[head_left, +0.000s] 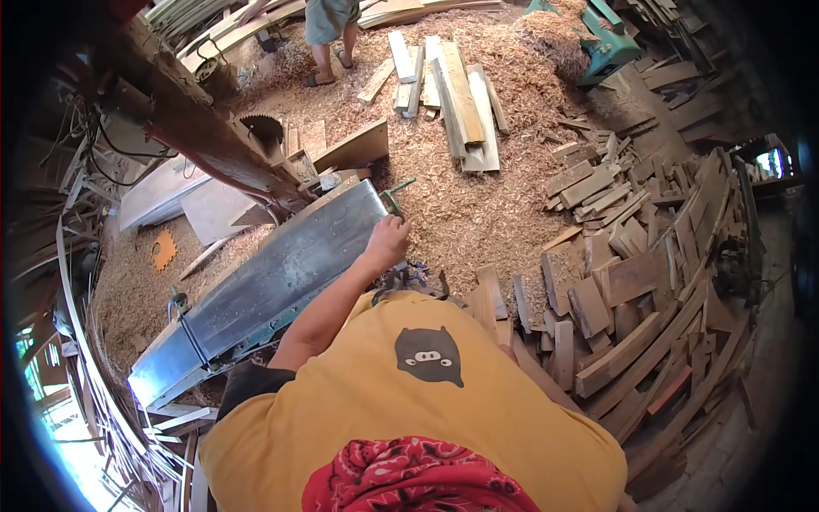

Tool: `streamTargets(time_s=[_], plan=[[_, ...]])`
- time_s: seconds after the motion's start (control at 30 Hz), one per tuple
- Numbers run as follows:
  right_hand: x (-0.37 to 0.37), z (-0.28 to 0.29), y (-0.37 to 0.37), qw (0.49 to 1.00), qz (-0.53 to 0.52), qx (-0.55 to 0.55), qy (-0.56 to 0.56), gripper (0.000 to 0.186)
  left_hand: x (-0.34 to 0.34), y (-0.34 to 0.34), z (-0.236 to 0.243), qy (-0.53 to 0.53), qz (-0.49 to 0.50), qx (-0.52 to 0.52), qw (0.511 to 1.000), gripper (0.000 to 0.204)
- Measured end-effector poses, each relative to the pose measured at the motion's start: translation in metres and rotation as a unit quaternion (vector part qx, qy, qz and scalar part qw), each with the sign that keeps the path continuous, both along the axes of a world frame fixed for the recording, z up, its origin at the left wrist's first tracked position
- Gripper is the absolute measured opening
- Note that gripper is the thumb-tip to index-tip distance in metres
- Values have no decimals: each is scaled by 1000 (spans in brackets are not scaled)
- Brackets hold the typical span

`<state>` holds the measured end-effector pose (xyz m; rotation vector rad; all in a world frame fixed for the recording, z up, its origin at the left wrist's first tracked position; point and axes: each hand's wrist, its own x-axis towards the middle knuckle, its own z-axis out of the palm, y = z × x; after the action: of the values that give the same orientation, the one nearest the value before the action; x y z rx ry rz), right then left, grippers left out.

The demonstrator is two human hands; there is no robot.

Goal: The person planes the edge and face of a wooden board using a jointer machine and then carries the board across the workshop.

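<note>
My left hand (387, 241) has its fingers curled over the far right end of a long steel machine table (271, 282), beside a green metal handle (393, 198). The table lies diagonally to my left, with a slot across its lower part and a small fitting (177, 303) at its near edge. A sliver of my right arm (550, 386) shows along the side of my yellow shirt; that hand is hidden.
A wooden post (213, 145) rises beyond the table near a saw blade (260, 128). Boards (461, 102) lie on shavings ahead, offcuts (614, 290) heap to my right, and green machinery (607, 47) stands far right. Another person's legs (328, 47) show at top.
</note>
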<state>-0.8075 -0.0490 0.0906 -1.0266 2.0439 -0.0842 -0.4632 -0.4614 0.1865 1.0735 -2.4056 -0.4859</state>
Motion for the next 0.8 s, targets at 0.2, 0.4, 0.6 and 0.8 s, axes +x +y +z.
streamTargets(time_s=[0.2,0.4,0.6,0.8], plan=[[50,63,-30,989,-148,-10,4,26,15,-3,-24,-71,-48,39,996,31],[55,73,-24,959,-261,-94,-47,34,8,-8,-45,-76,-82,45,993,37],[22,79,-60,967,-252,-8,26,41,-10,-11,-69,-105,-84,59,989,48],[-41,77,-121,973,-230,22,20,38,-68,-49,-68,-83,-68,90,990,44]])
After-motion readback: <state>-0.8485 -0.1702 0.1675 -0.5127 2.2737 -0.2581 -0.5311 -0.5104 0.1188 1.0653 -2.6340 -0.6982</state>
